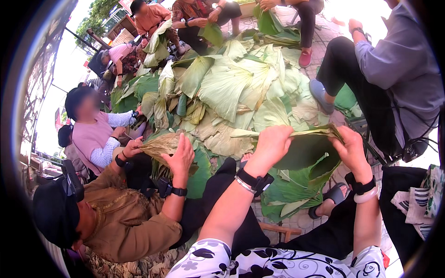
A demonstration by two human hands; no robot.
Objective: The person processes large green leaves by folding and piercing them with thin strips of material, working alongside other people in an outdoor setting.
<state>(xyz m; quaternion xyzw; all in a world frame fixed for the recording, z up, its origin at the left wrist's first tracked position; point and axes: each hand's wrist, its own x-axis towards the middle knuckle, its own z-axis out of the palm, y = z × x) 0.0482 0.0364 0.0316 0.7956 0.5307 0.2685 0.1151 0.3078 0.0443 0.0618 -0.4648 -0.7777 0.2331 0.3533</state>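
A large lotus leaf point(299, 154) hangs between my two hands, its folded upper edge pulled roughly level and its dark green face hanging below. My left hand point(273, 144) grips that edge with the fingers closed over it. At the other end, my right hand point(350, 148) pinches the yellowish, crumpled corner. Below the held leaf, green lotus leaves point(288, 196) lie on the paving between my feet. Just beyond my hands spreads a broad heap of pale, drying lotus leaves point(226, 87).
On my left, a co-worker's hands point(179, 156) hold a brown dried leaf point(163, 144). A person in grey point(403, 62) sits close on my right. Several others sit around the heap. A wooden stool point(281, 229) is below me, and brown dried leaves point(139, 262) lie behind at left.
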